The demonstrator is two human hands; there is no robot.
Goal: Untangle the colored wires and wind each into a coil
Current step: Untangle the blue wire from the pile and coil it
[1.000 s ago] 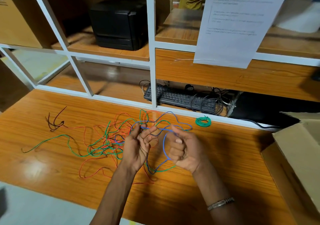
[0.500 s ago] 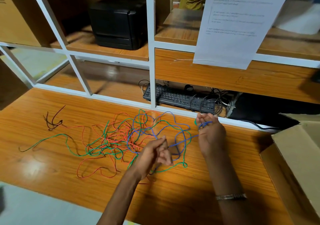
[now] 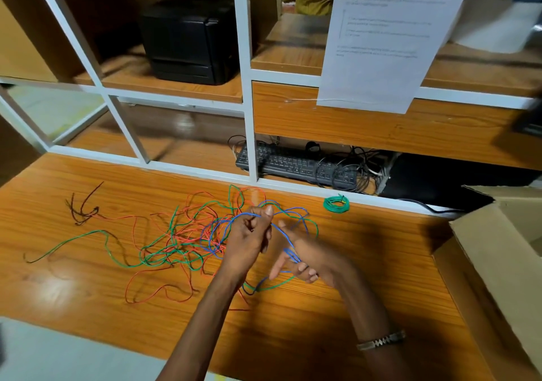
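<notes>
A tangle of red, green and blue wires [image 3: 187, 237] lies on the wooden table [image 3: 293, 336]. My left hand [image 3: 249, 239] is raised over the tangle's right side and pinches the blue wire [image 3: 281, 235] near its fingertips. From there the blue wire arcs down to my right hand [image 3: 308, 260], which holds it with a small loop round the fingers. A finished green coil [image 3: 336, 204] sits by the shelf frame. One green wire end [image 3: 67, 244] trails off to the left.
A short dark wire piece [image 3: 83, 209] lies at the far left. An open cardboard box [image 3: 498, 257] stands at the right edge. Behind the white shelf frame [image 3: 249, 87] are a keyboard [image 3: 293, 165], black cables and a black printer [image 3: 190, 40]. A paper sheet [image 3: 384, 34] hangs above.
My right hand came back from near the green coil towards me and lower. My left hand rose to the tangle's top right. The blue wire now curves between both hands.
</notes>
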